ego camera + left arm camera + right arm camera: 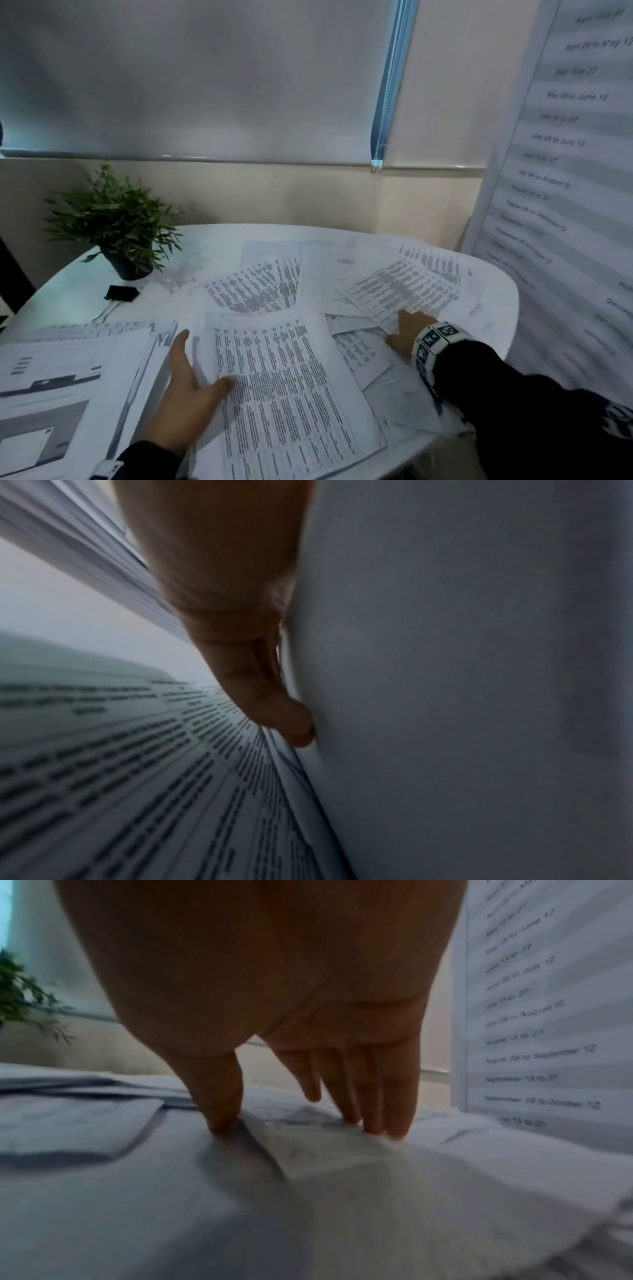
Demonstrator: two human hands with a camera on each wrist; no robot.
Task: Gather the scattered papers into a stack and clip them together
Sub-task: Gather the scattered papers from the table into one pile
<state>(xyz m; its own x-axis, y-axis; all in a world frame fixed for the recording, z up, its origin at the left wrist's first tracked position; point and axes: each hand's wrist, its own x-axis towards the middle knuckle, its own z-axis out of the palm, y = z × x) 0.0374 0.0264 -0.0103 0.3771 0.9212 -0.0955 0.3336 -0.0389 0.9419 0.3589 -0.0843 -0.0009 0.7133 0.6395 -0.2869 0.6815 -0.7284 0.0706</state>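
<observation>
Nearest me, my left hand [191, 394] lies flat-fingered on the white printed paper sheets [281, 387]; my right hand [406, 334], fingers straight, presses sheets further right. Nothing's stacked yet (papers cover the round white worktop [68, 294]). I judge gathering barely begun; the black binder clip [121, 293] waits untouched.

The wall chart [548, 1015] lists date ranges, among them "August 28 to September 12" and "September 13 to 27".

Papers [281, 377] cover the table [219, 240]; clip [121, 293] and plant [113, 219] far-left.
</observation>
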